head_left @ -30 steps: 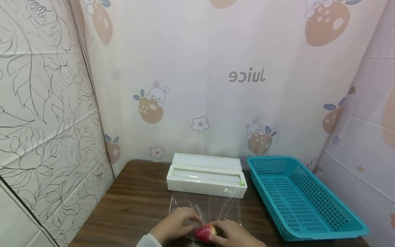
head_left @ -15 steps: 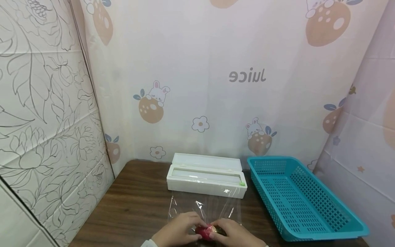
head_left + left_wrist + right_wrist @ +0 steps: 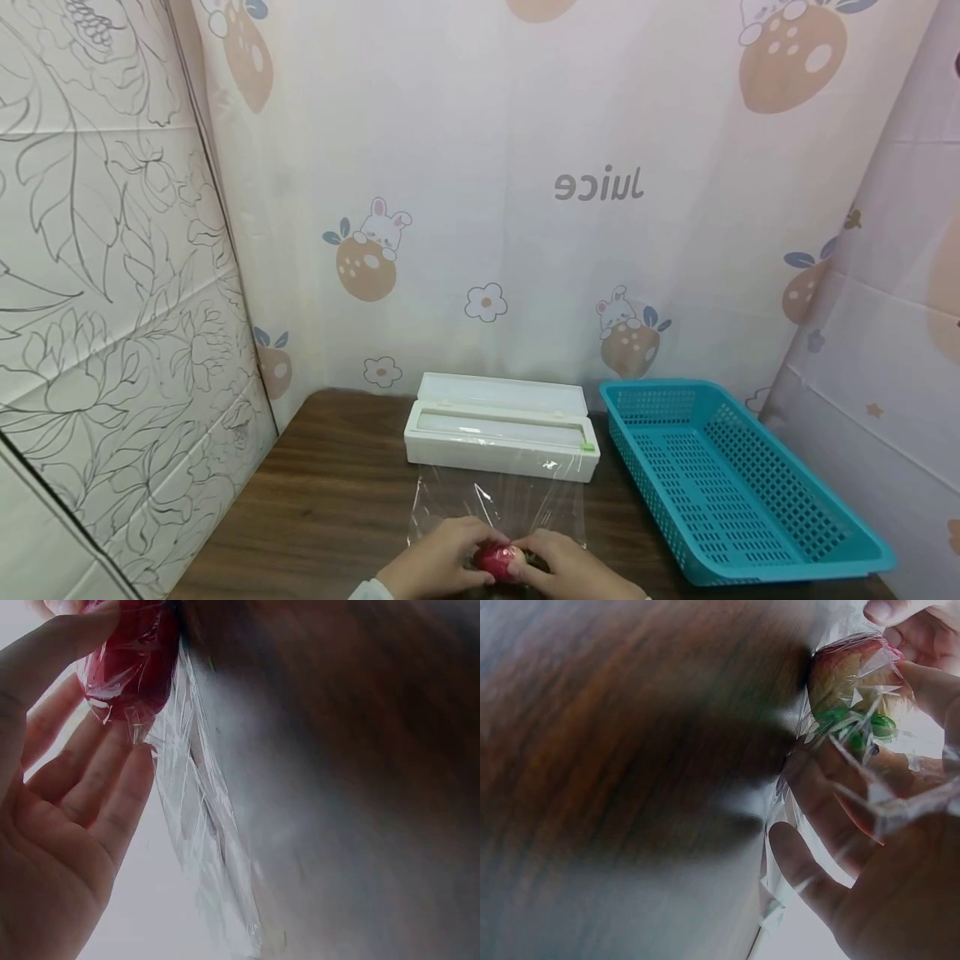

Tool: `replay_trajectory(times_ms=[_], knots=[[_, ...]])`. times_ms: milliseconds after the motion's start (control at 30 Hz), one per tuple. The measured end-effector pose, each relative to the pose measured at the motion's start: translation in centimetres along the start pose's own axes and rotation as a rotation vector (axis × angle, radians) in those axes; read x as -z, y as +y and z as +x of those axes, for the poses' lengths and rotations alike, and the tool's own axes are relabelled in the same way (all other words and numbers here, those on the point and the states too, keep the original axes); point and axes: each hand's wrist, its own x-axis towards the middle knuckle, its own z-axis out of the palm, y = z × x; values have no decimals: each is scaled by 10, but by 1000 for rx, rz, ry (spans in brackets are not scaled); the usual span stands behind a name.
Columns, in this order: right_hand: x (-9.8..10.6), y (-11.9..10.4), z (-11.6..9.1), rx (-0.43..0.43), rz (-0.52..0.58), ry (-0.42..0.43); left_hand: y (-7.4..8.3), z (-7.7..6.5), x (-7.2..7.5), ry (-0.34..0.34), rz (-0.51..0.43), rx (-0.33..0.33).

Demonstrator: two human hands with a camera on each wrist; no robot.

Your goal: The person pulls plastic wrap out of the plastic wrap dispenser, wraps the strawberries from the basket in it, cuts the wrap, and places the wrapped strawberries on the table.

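A red fruit (image 3: 497,562) with a pale yellow end and a green leafy cap (image 3: 855,727) lies wrapped in clear cling film (image 3: 199,795) near the front of the table. My left hand (image 3: 441,557) holds its red end, thumb on the near side and fingers on the far side. At the leafy end my right hand (image 3: 567,565) grips it between thumb and fingers, with creased film around them. The film (image 3: 498,496) runs from the fruit back to a white film dispenser box (image 3: 501,458), whose lid stands up.
A teal plastic basket (image 3: 678,533) with perforated sides stands on the right of the brown wooden table (image 3: 315,483). A printed curtain (image 3: 487,208) hangs behind the table, and patterned panels flank it on both sides.
My left hand has moved right from the film beside the fruit and taken hold of its red end. The fruit has shifted slightly. The right hand keeps its grip.
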Motion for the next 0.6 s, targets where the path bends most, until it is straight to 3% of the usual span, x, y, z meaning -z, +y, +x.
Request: replay_trajectory(times_ms=[200, 333, 467, 600], knots=[[1, -1, 0, -4, 44, -16, 1, 3, 0, -38, -71, 63], [2, -3, -1, -15, 24, 1, 0, 4, 0, -35, -55, 63], [5, -6, -5, 28, -129, 97, -2, 3, -1, -39, -40, 65], [10, -15, -13, 178, -299, 237, -4, 3, -2, -50, -62, 81]])
